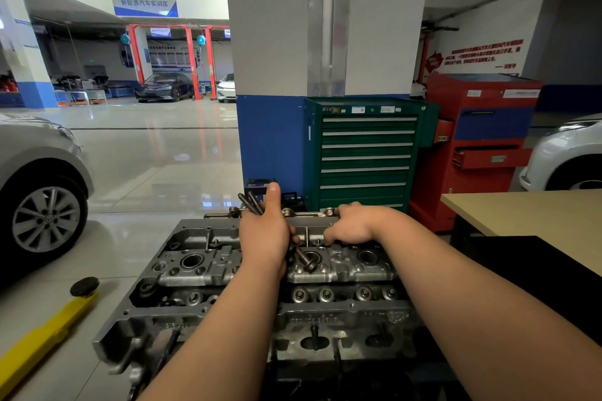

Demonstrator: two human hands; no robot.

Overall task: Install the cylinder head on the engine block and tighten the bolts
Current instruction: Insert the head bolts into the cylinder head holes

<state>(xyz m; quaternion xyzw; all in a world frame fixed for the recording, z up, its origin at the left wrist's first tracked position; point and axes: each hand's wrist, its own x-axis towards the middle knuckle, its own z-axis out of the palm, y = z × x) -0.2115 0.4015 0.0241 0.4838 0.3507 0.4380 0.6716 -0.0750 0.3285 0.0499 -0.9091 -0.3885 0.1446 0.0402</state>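
The grey metal cylinder head (202, 267) lies in front of me, with spark plug wells and valve springs facing up. My left hand (267, 234) grips a bundle of long dark head bolts (304, 259); their threaded ends stick out past my thumb and their flanged heads point toward me. My right hand (350, 225) rests at the far right part of the head, fingers curled down and pinching something small at a bolt hole; what it pinches is hidden. The engine block beneath is mostly out of sight.
A yellow lift arm with a black pad (49, 329) lies on the floor to the left. A grey car (39, 172) is at left, a white car (566, 156) at right. Green (365, 153) and red (482, 146) tool cabinets stand behind. A tan table (537, 215) is right.
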